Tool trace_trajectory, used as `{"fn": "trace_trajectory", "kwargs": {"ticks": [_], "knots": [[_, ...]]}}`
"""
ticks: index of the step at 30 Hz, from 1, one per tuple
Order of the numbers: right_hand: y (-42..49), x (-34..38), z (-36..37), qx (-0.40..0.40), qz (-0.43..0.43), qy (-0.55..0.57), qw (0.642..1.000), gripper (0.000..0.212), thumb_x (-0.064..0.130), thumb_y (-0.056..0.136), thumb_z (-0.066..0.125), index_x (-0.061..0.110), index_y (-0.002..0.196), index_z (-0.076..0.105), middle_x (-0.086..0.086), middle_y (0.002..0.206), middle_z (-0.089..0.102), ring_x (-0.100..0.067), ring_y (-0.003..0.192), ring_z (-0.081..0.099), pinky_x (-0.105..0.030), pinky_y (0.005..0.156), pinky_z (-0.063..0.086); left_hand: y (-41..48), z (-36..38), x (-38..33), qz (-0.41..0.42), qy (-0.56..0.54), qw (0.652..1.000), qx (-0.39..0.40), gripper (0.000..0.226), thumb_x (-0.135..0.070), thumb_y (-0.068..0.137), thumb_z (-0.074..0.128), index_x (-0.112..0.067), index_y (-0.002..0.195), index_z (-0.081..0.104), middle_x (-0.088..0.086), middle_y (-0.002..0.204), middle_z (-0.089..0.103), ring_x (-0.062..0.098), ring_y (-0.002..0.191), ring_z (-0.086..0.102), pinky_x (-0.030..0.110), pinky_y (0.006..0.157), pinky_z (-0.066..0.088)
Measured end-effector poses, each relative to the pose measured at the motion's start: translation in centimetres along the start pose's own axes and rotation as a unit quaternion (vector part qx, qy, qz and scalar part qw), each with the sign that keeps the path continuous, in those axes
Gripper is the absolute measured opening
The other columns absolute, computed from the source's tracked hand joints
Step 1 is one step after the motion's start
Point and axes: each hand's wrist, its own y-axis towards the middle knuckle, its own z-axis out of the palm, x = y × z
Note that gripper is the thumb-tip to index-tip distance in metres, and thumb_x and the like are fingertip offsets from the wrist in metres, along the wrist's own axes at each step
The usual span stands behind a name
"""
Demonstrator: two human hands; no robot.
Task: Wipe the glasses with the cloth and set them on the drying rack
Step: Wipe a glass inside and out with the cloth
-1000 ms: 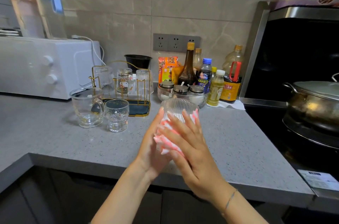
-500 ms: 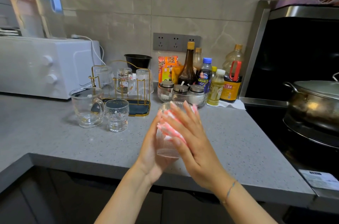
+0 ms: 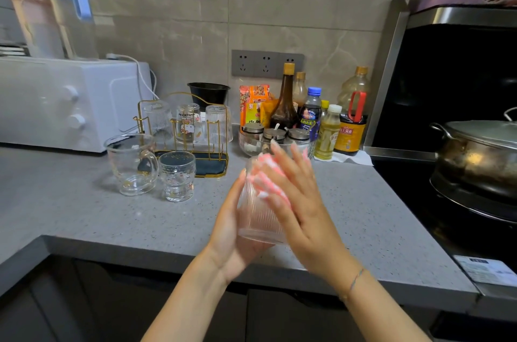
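Note:
A ribbed clear glass [image 3: 257, 218] is held over the counter's front part, cupped from the left and below by my left hand [image 3: 232, 238]. My right hand [image 3: 296, 201] presses a pink-and-white cloth [image 3: 265, 176] against the glass's upper right side. The gold wire drying rack [image 3: 215, 145] stands behind at the left with three glasses upside down on it: a ribbed one [image 3: 158, 120], a cartoon-printed one [image 3: 188, 123] and another ribbed one [image 3: 219, 124]. In front of the rack stand a clear glass mug [image 3: 131, 165] and a small dimpled glass [image 3: 177, 175].
A white oven [image 3: 56, 103] sits at the back left with jugs on top. Sauce bottles [image 3: 307, 112] and a bowl of spice jars [image 3: 274, 140] crowd the back wall. A steel pot [image 3: 478, 157] sits on the black stove at the right.
My right hand with the cloth has slid up the glass from its base to near its rim. The glass has tilted from rim facing me to more upright.

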Motion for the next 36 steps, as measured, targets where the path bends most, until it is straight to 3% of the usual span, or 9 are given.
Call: {"fn": "trace_trajectory", "kwargs": {"ticks": [4, 9, 11, 14, 22, 24, 27, 31, 36], "knots": [[1.5, -0.4, -0.6, 0.003, 0.04, 0.047, 0.998, 0.039, 0.034, 0.1, 0.034, 0.051, 0.135, 0.036, 0.019, 0.157, 0.017, -0.008, 0.148, -0.001, -0.049, 0.12, 0.007, 0.0, -0.2, 0.1, -0.021, -0.016, 1.0, -0.004, 0.063, -0.064, 0.089, 0.043, -0.014, 0.114, 0.072, 0.011, 0.112, 0.068, 0.023, 0.098, 0.064, 0.04, 0.09, 0.046], [0.3, 0.2, 0.6, -0.001, 0.022, 0.046, 0.999, 0.042, 0.031, 0.101, 0.033, 0.03, 0.143, 0.038, 0.014, 0.158, 0.016, -0.014, 0.149, -0.002, -0.053, 0.119, 0.008, -0.6, -0.1, -0.5, 0.014, 0.004, 1.0, 0.012, 0.059, -0.063, 0.084, 0.047, -0.018, 0.11, 0.074, 0.01, 0.106, 0.071, 0.023, 0.095, 0.067, 0.04, 0.088, 0.048], [-0.5, 0.6, 1.1, 0.0, 0.008, 0.061, 0.998, 0.041, 0.03, 0.101, 0.032, 0.029, 0.142, 0.04, 0.011, 0.159, 0.018, -0.018, 0.149, 0.0, -0.057, 0.117, 0.008, -0.7, 0.1, -0.8, 0.017, -0.007, 1.0, 0.002, 0.06, -0.064, 0.083, 0.047, -0.018, 0.112, 0.073, 0.01, 0.109, 0.071, 0.023, 0.097, 0.068, 0.041, 0.091, 0.047], [-2.0, 1.1, 1.9, 0.015, -0.001, 0.077, 0.997, 0.042, 0.033, 0.103, 0.03, 0.026, 0.143, 0.039, 0.009, 0.159, 0.019, -0.022, 0.149, 0.001, -0.048, 0.119, 0.005, -0.6, 0.1, -1.1, 0.006, -0.04, 0.999, -0.001, 0.068, -0.066, 0.086, 0.042, -0.012, 0.115, 0.072, 0.01, 0.121, 0.067, 0.023, 0.108, 0.065, 0.041, 0.107, 0.039], [-3.0, 1.3, 2.5, 0.017, -0.004, 0.073, 0.997, 0.041, 0.036, 0.103, 0.031, 0.032, 0.143, 0.038, 0.011, 0.158, 0.018, -0.021, 0.149, 0.002, -0.041, 0.12, 0.004, -0.2, -0.5, -1.1, -0.001, -0.023, 1.0, -0.004, 0.076, -0.072, 0.08, 0.05, -0.011, 0.123, 0.067, 0.012, 0.128, 0.063, 0.026, 0.12, 0.058, 0.045, 0.115, 0.031], [-2.2, 1.2, 2.2, 0.008, -0.004, 0.066, 0.998, 0.041, 0.036, 0.103, 0.03, 0.034, 0.143, 0.037, 0.01, 0.159, 0.017, -0.02, 0.149, 0.001, -0.043, 0.12, 0.005, -0.2, -0.4, -1.3, 0.008, -0.018, 1.0, -0.002, 0.068, -0.07, 0.083, 0.049, -0.015, 0.118, 0.07, 0.01, 0.124, 0.066, 0.022, 0.114, 0.062, 0.041, 0.109, 0.04], [-0.6, 0.6, 1.5, -0.023, 0.01, 0.056, 0.998, 0.042, 0.032, 0.102, 0.032, 0.024, 0.142, 0.041, 0.007, 0.159, 0.017, -0.019, 0.149, -0.001, -0.051, 0.119, 0.005, -0.2, -0.1, -1.1, 0.031, 0.006, 1.0, 0.003, 0.052, -0.06, 0.089, 0.042, -0.024, 0.096, 0.079, 0.004, 0.098, 0.074, 0.013, 0.082, 0.07, 0.03, 0.076, 0.054], [1.2, -0.4, 0.5, -0.036, 0.067, 0.085, 0.993, 0.039, 0.031, 0.101, 0.034, 0.031, 0.139, 0.044, 0.016, 0.158, 0.014, -0.008, 0.148, -0.004, -0.029, 0.121, 0.003, -0.3, -0.4, -0.4, 0.013, 0.005, 1.0, -0.009, 0.055, -0.057, 0.092, 0.042, -0.017, 0.109, 0.075, 0.01, 0.108, 0.072, 0.021, 0.093, 0.07, 0.039, 0.09, 0.049], [1.0, 0.1, 1.5, -0.04, 0.05, 0.068, 0.996, 0.039, 0.022, 0.101, 0.036, 0.03, 0.139, 0.043, 0.012, 0.158, 0.017, -0.012, 0.148, -0.001, -0.045, 0.121, 0.007, -0.3, -0.2, -0.4, 0.029, -0.012, 1.0, 0.001, 0.055, -0.059, 0.089, 0.044, -0.017, 0.106, 0.076, 0.007, 0.103, 0.073, 0.018, 0.091, 0.07, 0.038, 0.085, 0.049]]}}
